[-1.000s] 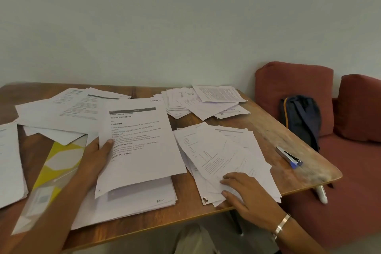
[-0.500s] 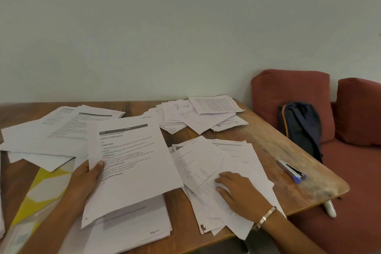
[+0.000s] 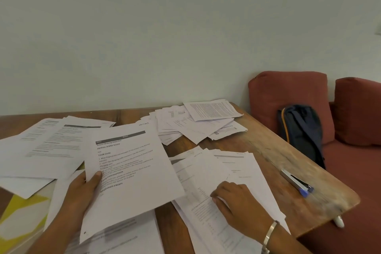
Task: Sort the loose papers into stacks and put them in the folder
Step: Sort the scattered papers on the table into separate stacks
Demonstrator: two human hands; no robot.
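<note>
Loose printed papers cover a wooden table (image 3: 266, 146). My left hand (image 3: 82, 194) grips a printed sheet (image 3: 132, 171) at its left edge, thumb on top, lifted above a stack of papers (image 3: 123, 235). My right hand (image 3: 239, 202) rests with curled fingers on a fanned pile (image 3: 222, 171) at the front right, fingertips pressing a sheet. A yellow and white folder (image 3: 22, 218) lies at the front left, partly under papers. Another loose pile (image 3: 198, 123) sits at the back, and spread sheets (image 3: 47, 146) lie at the left.
A blue and silver pen (image 3: 296, 182) lies near the table's right edge. A white marker (image 3: 339, 221) pokes out below the table corner. A red sofa (image 3: 350, 171) with cushions stands to the right, with a dark backpack (image 3: 301, 132) on it. A plain wall rises behind.
My view has tilted up, so the table sits lower in frame. My right hand has slid up onto the fanned pile and curled its fingers. My left hand still holds the sheet.
</note>
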